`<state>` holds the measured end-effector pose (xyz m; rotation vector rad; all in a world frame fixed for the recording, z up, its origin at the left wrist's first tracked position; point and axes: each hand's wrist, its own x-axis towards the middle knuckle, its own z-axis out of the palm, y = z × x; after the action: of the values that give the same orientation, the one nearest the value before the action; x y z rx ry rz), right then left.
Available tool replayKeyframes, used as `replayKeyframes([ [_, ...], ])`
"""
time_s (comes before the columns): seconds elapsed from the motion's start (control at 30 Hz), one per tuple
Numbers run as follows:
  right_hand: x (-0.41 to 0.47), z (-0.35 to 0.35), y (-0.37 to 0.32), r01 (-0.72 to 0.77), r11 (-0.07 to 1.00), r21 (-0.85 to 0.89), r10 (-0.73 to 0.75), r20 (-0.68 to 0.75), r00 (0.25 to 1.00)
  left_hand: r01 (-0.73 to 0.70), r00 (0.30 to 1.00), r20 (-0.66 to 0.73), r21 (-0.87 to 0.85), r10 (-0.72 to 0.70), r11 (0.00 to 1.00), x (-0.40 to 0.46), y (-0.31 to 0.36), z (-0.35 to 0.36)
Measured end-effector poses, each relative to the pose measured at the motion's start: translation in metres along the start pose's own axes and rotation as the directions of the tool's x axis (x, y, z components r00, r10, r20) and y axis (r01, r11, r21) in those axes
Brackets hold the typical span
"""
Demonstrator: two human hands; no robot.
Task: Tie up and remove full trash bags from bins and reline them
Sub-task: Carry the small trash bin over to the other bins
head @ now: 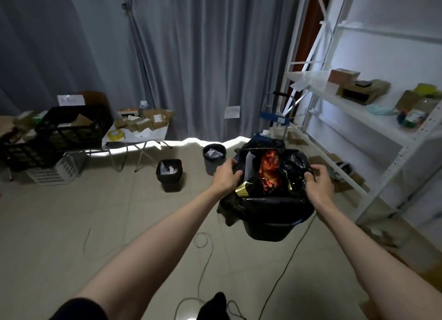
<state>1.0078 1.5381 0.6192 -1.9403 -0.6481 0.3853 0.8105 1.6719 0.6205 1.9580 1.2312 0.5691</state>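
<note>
A grey curtain point(191, 56) covers the far wall, and a white metal shelf point(373, 118) stands along the right side with cardboard boxes and small packets on it; their labels are too blurred to read. On the pale tiled floor point(71, 224), just in front of the person, stands a black bin point(267, 231) lined with a full black trash bag point(294, 164), its mouth open and showing an orange-red wrapper point(270, 173) and a gold one among the rubbish. At the far left a folding desk point(134, 140) carries brown parcels and a roll of yellow tape point(116, 134), next to stacked black crates point(71, 128). Two smaller black bins sit on the floor between desk and shelf: a square bin point(169, 176) and a round bin point(214, 157), each with crumpled paper inside. The left hand point(226, 175) has its fingers curled round the bag's left edge, gripping the plastic at the rim. The right hand point(319, 179) pinches a gathered fold of the bag's right edge between thumb and curled fingers. A white paper sheet point(232, 112) is fixed to the curtain, and its writing cannot be read. Thin cables point(205, 260) trail across the floor near the person's feet.
</note>
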Motion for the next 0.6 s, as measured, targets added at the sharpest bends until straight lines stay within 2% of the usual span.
replayKeyframes([
  [0.23, 0.159, 0.038, -0.029, -0.021, 0.999, -0.036, 0.02, -0.018, 1.0, -0.063, 0.996, 0.065, -0.038, 0.065, 0.997, 0.185, 0.028, 0.017],
  [0.43, 0.259, 0.058, -0.055, 0.002, 1.0, 0.015, 0.0, -0.112, 0.994, -0.104, 0.99, 0.079, -0.142, 0.116, 0.984, 0.308, 0.066, 0.025],
  [0.6, 0.35, 0.076, -0.057, 0.029, 0.999, 0.031, -0.026, -0.109, 0.994, -0.137, 0.988, 0.06, -0.076, 0.142, 0.988, 0.396, 0.08, 0.045],
])
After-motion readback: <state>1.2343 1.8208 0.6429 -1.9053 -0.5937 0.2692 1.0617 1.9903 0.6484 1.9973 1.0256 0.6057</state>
